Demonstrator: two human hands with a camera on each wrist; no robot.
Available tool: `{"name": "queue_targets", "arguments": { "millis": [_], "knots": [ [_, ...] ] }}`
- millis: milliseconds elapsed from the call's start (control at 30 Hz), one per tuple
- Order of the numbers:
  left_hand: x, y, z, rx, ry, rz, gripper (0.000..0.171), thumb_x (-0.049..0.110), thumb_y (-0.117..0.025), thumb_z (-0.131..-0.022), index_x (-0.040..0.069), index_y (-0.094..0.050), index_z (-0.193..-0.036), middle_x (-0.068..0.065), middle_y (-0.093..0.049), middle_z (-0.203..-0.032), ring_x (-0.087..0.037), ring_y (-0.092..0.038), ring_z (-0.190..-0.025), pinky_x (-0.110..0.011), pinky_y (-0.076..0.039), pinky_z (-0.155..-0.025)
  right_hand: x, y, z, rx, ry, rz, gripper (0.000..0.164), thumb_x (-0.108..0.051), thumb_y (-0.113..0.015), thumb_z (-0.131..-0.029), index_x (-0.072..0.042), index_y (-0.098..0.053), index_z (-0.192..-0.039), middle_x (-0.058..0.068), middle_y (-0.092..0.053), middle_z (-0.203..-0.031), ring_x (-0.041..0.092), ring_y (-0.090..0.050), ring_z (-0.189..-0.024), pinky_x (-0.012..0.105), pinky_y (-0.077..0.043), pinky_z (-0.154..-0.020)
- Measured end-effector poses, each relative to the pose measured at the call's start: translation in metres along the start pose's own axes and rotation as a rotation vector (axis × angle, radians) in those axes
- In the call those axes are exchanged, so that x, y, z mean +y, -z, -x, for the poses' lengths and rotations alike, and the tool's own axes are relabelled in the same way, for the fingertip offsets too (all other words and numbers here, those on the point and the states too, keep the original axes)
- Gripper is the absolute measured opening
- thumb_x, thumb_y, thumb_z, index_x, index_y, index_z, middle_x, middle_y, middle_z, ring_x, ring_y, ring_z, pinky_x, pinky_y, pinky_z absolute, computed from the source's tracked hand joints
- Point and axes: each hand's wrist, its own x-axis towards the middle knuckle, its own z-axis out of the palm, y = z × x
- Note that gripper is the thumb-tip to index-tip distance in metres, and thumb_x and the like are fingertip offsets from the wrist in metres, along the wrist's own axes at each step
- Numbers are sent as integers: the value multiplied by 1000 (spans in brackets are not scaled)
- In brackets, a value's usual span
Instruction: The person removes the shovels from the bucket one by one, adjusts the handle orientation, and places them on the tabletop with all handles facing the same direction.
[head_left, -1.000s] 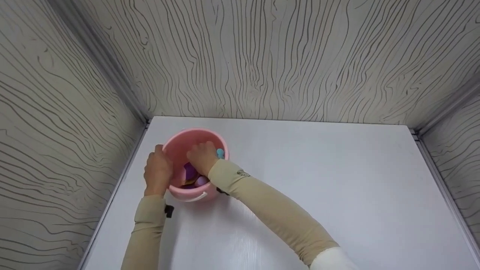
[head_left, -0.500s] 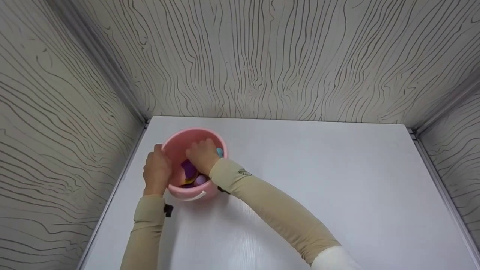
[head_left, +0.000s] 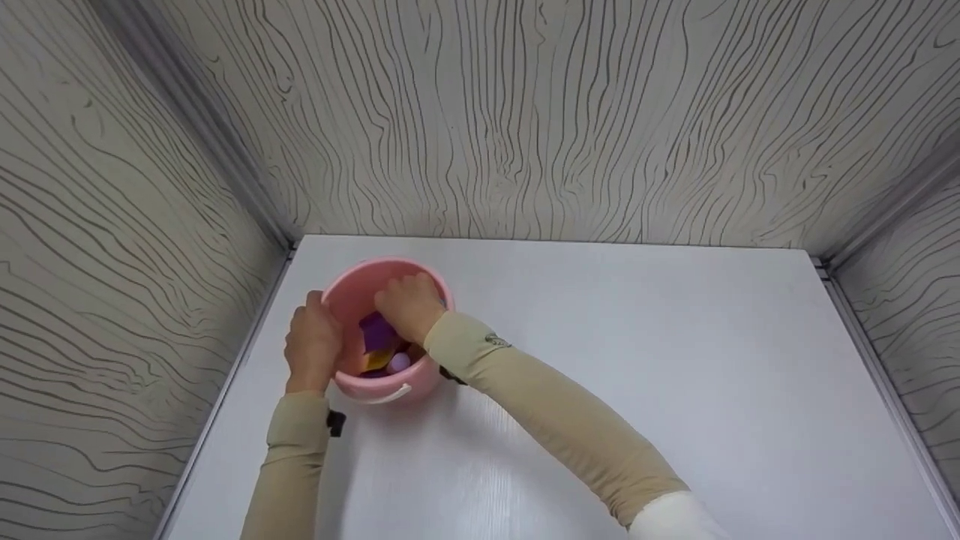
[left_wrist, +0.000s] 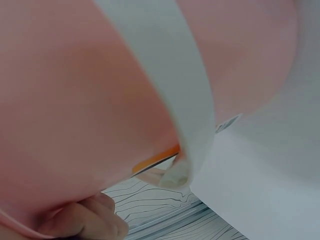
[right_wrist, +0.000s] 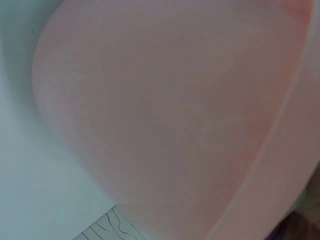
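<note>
A pink bucket (head_left: 390, 388) stands on the white table, its white handle (left_wrist: 192, 100) hanging down the outside. My left hand (head_left: 311, 341) grips its left rim; in the left wrist view the curled fingers (left_wrist: 87, 220) show at the bucket wall. Inside the bucket is my right hand (head_left: 409, 306), knuckles up and fingertips hidden. Beside it lie a purple piece (head_left: 377, 334), a yellow piece (head_left: 377, 360) and a light purple ball-like piece (head_left: 399, 363). Whether the right fingers hold any of them, I cannot tell. The right wrist view shows mostly the bucket's outer wall (right_wrist: 165, 125).
The white tabletop (head_left: 637, 360) stretches to the right of the bucket. Wood-grain panels (head_left: 525, 120) stand behind and at both sides, with grey metal strips (head_left: 202, 120) at the corners.
My right hand has risen slightly inside the bucket. The purple piece has shifted up a little, more of the yellow piece shows, and the light blue piece is now mostly covered. The left hand keeps its grip.
</note>
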Motion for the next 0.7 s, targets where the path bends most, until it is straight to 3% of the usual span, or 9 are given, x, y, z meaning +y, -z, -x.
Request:
{"name": "queue_targets", "arguments": {
  "millis": [167, 500, 700],
  "knots": [
    [-1, 0, 0, 33, -24, -27, 39, 20, -37, -114, -1, -48, -144, -31, -63, -127, -53, -67, -113, -69, -56, -92, 7, 7, 2, -22, -2, -51, 16, -25, -72, -103, -20, -82, -113, -2, -81, -100, 18, -75, -83, 40, -65, -82],
    [3, -1, 0, 21, -32, -22, 41, 25, -31, -117, 0, -45, -147, -30, -61, -126, -50, -67, -110, -67, -56, -94, 30, 18, 9, -78, -41, -270, 20, -21, -61, -109, -17, -79, -117, 0, -79, -109, 24, -71, -93, 43, -60, -87],
    [0, -1, 1, 10, -18, 5, 40, 24, -31, -118, 0, -45, -146, -29, -61, -128, -47, -67, -111, -66, -55, -97, 40, 17, 15, -96, -9, -310, 16, -24, -67, -106, -17, -79, -114, 1, -78, -112, 24, -66, -91, 42, -57, -87]
  ]
}}
